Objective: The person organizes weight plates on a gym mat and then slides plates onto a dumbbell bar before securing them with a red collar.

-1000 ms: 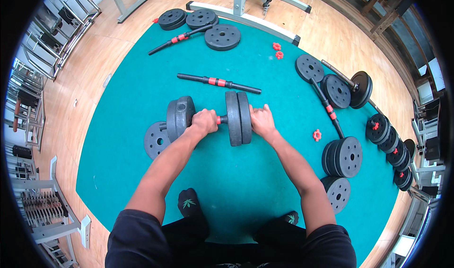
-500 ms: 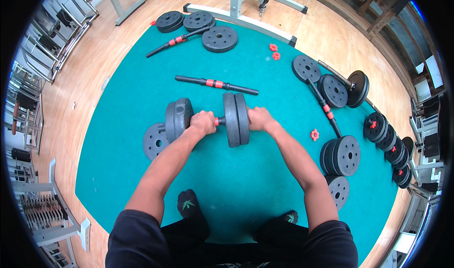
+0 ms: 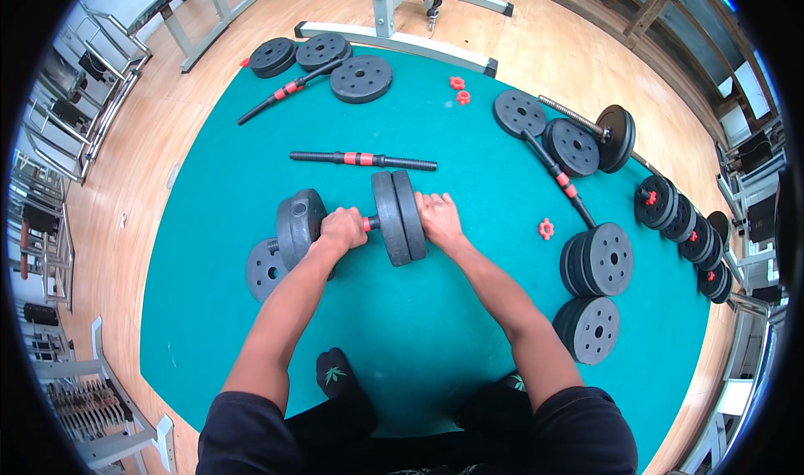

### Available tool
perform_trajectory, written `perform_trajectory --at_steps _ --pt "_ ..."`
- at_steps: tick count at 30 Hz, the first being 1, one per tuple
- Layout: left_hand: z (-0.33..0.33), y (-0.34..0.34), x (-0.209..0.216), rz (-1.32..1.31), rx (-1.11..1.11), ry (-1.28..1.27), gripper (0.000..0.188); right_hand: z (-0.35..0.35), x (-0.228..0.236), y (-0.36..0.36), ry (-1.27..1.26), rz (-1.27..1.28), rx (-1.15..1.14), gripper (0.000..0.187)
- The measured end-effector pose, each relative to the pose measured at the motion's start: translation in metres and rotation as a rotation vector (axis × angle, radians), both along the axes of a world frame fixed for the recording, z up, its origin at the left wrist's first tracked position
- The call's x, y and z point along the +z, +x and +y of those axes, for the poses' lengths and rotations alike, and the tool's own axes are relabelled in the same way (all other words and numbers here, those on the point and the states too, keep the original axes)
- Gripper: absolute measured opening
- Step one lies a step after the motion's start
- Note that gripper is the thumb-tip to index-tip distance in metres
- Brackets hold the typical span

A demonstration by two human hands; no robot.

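Observation:
A dumbbell (image 3: pixel 391 219) with a pair of grey-black plates at each side is held a little above the green mat. My left hand (image 3: pixel 342 229) wraps round its red and black grip, between the two pairs. Against the outer face of the right-hand plates lies my right hand (image 3: pixel 440 220), fingers curled at the bar's end; what they grasp there is hidden. Partly behind the left plates is a loose weight plate (image 3: pixel 262 276) on the mat. Just beyond the dumbbell rests a bare dumbbell bar (image 3: pixel 362 159) with a red middle.
Far left are several plates (image 3: pixel 362 79) and another bar (image 3: pixel 289 90). Red star nuts (image 3: pixel 456 83) lie at the back, one nut (image 3: pixel 546 229) nearer right. Stacked plates (image 3: pixel 608 260), a bar (image 3: pixel 563 180) and loaded dumbbells (image 3: pixel 657 201) line the right. A grey machine frame (image 3: pixel 402 43) borders the mat.
The view has shifted, so the mat's contents sit further left. My left hand keeps its hold on the dumbbell; my right hand's fingers have changed position at the bar's end.

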State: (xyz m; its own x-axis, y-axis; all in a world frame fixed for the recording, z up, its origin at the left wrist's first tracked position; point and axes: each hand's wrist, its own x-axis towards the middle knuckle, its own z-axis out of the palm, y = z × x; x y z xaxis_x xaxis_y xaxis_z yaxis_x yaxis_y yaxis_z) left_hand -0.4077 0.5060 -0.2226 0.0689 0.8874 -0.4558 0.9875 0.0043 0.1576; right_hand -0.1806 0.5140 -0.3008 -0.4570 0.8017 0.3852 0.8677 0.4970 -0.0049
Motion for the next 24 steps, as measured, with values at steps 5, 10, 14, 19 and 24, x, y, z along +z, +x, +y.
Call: perform_trajectory --at_steps 5,10,14,19,24 --pt "0.001 0.005 -0.001 0.058 0.01 -0.034 0.028 0.003 0.011 0.003 -0.152 -0.021 0.009 0.019" --pt "0.002 0.004 -0.002 0.05 0.004 -0.033 0.028 0.009 0.015 0.004 -0.222 -0.049 0.033 0.023" --pt "0.002 0.004 -0.001 0.045 0.007 -0.02 0.027 0.012 0.017 0.006 -0.24 -0.015 0.062 0.021" --pt "0.002 0.003 0.0 0.049 0.007 -0.018 0.027 0.014 0.023 0.005 -0.285 0.05 0.079 0.019" --pt "0.001 0.005 -0.002 0.053 0.009 -0.02 0.028 0.012 0.019 0.008 -0.288 0.048 0.075 0.024"
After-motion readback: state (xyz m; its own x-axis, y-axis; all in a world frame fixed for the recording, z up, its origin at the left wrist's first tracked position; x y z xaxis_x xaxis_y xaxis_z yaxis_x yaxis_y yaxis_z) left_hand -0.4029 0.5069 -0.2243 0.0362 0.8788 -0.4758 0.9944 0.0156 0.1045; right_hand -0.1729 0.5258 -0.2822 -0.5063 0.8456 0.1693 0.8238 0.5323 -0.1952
